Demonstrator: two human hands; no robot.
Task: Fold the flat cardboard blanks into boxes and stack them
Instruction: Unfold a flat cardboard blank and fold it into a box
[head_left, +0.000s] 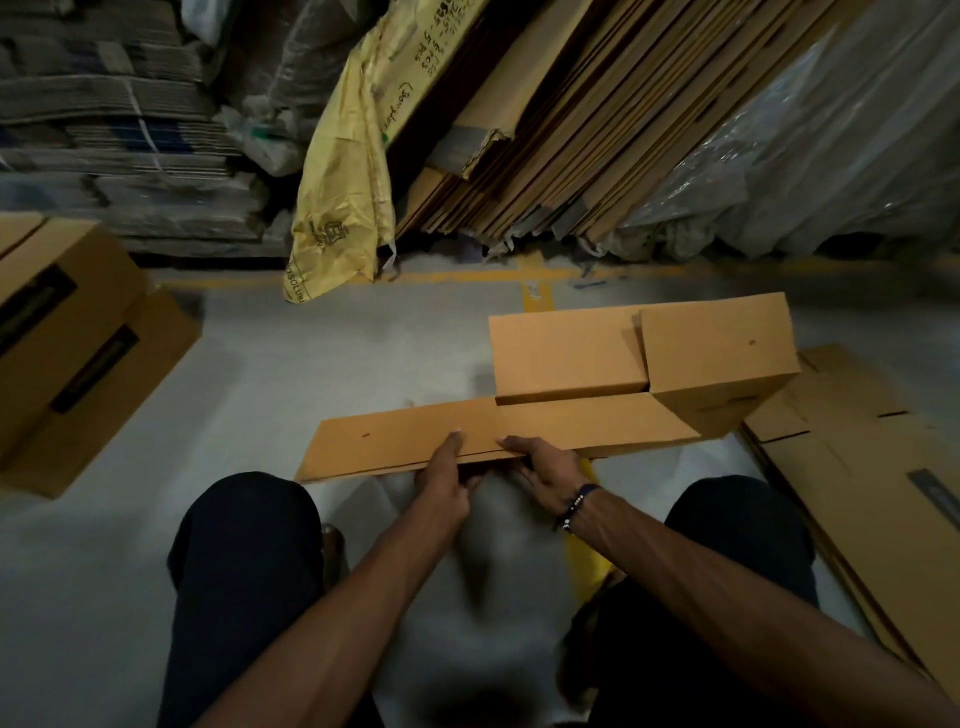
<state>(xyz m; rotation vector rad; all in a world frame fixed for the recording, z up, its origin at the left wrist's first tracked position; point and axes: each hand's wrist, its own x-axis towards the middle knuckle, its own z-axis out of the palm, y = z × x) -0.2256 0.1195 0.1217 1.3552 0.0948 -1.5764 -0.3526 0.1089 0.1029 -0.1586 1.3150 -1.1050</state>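
While you crouch over the grey floor (311, 364), your left hand (448, 480) and right hand (548, 475) both grip the near edge of the half-folded cardboard box (571, 395), thumbs on top and the other fingers under it. The box is held just above the floor between your knees, one long flap reaching left, its right end already squared up. Flat blanks (852, 447) lie on the floor at your right; folded boxes (72, 343) sit stacked at your left.

Dark trousers (244, 551), beaded wrist bracelet (576, 506)
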